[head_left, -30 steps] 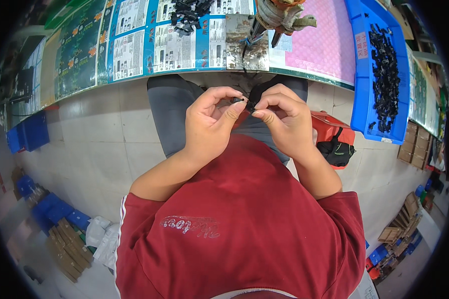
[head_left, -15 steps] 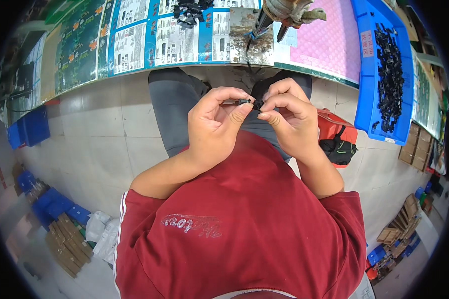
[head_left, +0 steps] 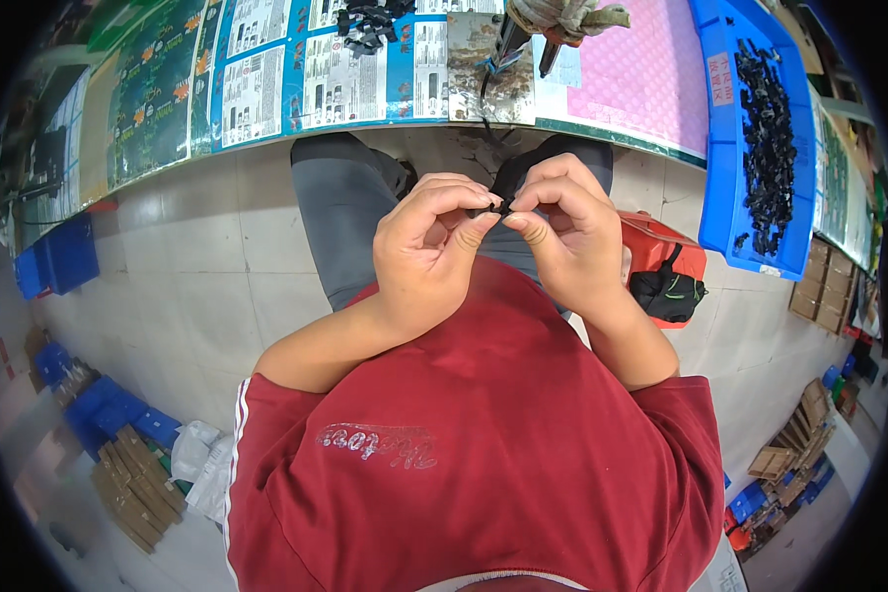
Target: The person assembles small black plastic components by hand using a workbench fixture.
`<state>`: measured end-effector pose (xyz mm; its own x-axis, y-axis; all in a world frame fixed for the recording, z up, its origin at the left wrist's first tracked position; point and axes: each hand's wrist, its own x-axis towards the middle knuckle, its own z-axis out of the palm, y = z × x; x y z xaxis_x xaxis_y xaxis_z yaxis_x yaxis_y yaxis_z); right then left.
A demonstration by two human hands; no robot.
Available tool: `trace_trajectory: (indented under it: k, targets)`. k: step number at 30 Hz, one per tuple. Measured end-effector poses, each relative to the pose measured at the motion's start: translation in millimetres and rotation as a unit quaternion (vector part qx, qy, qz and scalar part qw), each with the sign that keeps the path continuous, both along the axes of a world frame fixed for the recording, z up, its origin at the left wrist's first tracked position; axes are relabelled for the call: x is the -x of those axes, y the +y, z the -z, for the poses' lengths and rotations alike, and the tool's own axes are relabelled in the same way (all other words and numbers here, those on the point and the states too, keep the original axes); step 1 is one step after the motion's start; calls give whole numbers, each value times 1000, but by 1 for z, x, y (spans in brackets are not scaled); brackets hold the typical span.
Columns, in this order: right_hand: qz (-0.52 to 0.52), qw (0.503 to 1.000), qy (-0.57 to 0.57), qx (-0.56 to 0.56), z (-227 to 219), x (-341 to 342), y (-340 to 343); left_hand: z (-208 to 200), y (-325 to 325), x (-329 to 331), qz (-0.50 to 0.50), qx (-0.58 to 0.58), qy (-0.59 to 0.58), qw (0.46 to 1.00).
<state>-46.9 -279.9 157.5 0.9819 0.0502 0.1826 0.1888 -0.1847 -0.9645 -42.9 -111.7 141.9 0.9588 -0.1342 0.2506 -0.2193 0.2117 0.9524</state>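
Observation:
Above my lap, my left hand [head_left: 429, 242] and my right hand [head_left: 567, 227] meet fingertip to fingertip. Between them is a small black part [head_left: 501, 207], pinched by thumb and fingers from both sides. Most of it is covered by the fingertips, so I cannot tell its exact shape or whether it is one piece or two. On the bench ahead lies a pile of small black parts [head_left: 370, 25]. To the right, a blue plastic tray [head_left: 715, 187] holds many more loose black pieces [head_left: 768, 148].
The bench edge [head_left: 365, 130] runs across in front of my knees. A tool with a cloth-wrapped top [head_left: 562, 20] stands on a worn metal plate [head_left: 479, 74]. Beside my right leg sits a red container with a black bag [head_left: 669, 296]. Flattened cardboard [head_left: 133, 488] lies at the left.
My hands have drawn slightly closer together, and less of the black part shows between the fingertips. The view has shifted a little; the bench things stay in place.

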Motion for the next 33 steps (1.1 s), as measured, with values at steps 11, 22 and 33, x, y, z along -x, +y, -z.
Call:
trace_trajectory:
  k: [11, 22, 33]
  targets:
    - [-31, 980, 142, -135, 4, -6, -9, -3, -2, -14, 38, 53, 230, 971]
    - [-2, 969, 201, -142, -3, 4, -13, 5, -1, -10, 27, 47, 190, 980]
    - [19, 921, 251, -298, 11, -3, -6, 27, -6, -29, -48, -175, -248, 952]
